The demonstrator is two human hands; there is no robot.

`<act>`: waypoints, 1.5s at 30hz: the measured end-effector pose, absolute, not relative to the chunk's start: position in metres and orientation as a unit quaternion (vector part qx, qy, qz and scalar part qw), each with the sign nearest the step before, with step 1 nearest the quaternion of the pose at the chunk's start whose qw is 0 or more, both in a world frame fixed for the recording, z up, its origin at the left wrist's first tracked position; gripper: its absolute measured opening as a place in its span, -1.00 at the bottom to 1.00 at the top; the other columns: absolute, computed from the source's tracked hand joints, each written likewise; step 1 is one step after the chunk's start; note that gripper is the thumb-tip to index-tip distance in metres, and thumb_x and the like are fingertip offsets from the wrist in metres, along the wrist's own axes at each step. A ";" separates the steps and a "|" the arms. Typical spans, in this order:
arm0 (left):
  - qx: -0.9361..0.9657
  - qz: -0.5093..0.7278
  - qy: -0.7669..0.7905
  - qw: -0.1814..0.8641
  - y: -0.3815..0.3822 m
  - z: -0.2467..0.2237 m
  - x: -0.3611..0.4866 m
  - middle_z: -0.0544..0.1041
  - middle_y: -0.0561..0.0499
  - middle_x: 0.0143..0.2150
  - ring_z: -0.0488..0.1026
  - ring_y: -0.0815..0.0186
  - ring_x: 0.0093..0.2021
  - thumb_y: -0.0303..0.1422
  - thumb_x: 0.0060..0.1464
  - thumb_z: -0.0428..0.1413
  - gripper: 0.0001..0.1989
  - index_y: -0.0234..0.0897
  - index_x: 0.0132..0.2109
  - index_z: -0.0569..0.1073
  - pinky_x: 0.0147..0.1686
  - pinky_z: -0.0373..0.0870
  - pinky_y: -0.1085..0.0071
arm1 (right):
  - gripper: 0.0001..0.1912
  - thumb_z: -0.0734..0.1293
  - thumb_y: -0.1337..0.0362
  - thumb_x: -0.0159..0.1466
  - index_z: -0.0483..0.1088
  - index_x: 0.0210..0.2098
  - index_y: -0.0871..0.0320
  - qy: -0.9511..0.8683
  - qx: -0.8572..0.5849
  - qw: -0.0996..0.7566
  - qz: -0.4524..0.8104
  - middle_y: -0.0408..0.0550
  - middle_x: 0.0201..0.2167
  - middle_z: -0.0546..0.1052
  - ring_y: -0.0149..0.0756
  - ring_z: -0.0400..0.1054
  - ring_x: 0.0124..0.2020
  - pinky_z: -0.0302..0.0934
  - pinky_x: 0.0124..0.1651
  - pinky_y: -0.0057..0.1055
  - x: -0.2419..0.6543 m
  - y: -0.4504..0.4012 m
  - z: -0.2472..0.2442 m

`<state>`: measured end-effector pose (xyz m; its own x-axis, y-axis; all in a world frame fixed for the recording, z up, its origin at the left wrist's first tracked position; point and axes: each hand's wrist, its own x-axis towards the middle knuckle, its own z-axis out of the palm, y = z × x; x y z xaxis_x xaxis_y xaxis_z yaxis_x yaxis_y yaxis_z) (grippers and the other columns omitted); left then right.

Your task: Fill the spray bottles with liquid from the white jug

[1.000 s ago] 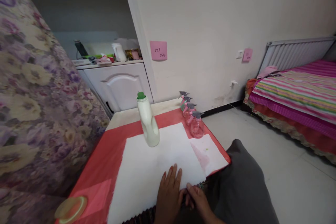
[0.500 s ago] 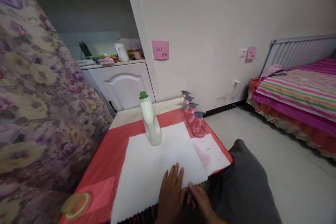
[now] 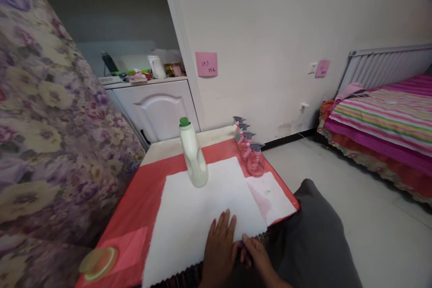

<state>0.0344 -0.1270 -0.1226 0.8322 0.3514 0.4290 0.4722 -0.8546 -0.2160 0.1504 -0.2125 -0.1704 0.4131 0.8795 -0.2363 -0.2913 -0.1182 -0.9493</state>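
My left hand (image 3: pixel 220 245) lies flat on the near part of a white cloth (image 3: pixel 189 216), fingers stretched out. My right hand (image 3: pixel 254 254) is just right of it at the cloth's near edge, fingers curled; its fingertips meet the thumb side of my left hand, and whether they pinch anything is too small to tell. On the cloth's far part a pale green bottle (image 3: pixel 195 157) with a green top stands upright. Several spray bottles (image 3: pixel 256 165) with grey heads stand in a row at the table's right edge. In front of them lies a stained white sheet (image 3: pixel 272 198).
The red-covered table (image 3: pixel 145 189) carries a round lidded container (image 3: pixel 99 263) on pink paper at the near left. A floral curtain (image 3: pixel 50 144) hangs left. Beyond are a cabinet (image 3: pixel 162 112) and a bed (image 3: pixel 388 121) at right.
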 end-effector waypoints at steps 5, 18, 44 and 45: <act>-0.944 -0.194 -0.217 0.158 -0.128 -0.121 0.035 0.21 -0.06 0.36 0.16 0.17 0.33 -0.42 0.12 0.00 -0.37 -0.21 0.34 0.10 0.21 0.19 0.16 | -0.18 0.14 -0.52 -0.08 0.38 -0.72 0.17 -0.252 -0.575 0.613 0.480 -0.20 -0.85 0.27 -0.54 -0.03 -0.80 -0.08 -0.69 -0.51 0.150 -0.212 -0.170; -0.948 -0.188 -0.215 0.143 -0.129 -0.122 0.035 0.21 -0.09 0.36 0.16 0.16 0.33 -0.39 0.16 0.00 -0.40 -0.21 0.33 0.11 0.20 0.21 0.15 | -0.20 0.16 -0.51 -0.10 0.34 -0.74 0.16 -0.232 -0.583 0.616 0.477 -0.20 -0.84 0.28 -0.55 -0.03 -0.81 -0.07 -0.68 -0.50 0.149 -0.212 -0.172; -0.876 -0.194 -0.408 0.172 -0.073 -0.117 -0.026 0.29 -0.29 0.29 0.27 0.02 0.27 -0.06 0.24 -0.10 -0.39 -0.41 0.25 0.27 0.20 0.22 0.02 | -0.55 0.32 -0.11 0.18 0.44 -0.53 0.17 -0.492 -0.576 0.483 0.439 -0.16 -0.65 0.42 -0.38 0.27 -0.56 0.10 -0.48 -0.46 0.133 -0.244 -0.136; -0.876 -0.193 -0.407 0.172 -0.073 -0.118 -0.026 0.29 -0.29 0.29 0.27 0.02 0.27 -0.06 0.24 -0.10 -0.39 -0.42 0.25 0.27 0.20 0.22 0.02 | -0.62 0.30 -0.03 0.22 0.47 -0.44 0.16 -0.533 -0.577 0.478 0.392 -0.13 -0.57 0.47 -0.34 0.32 -0.49 0.16 -0.41 -0.44 0.134 -0.241 -0.123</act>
<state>-0.0263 -0.0727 -0.1176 0.5938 0.6464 0.4791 0.7797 -0.6093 -0.1442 0.1337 -0.2411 -0.1230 0.1245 0.9906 0.0574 0.2402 0.0260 -0.9704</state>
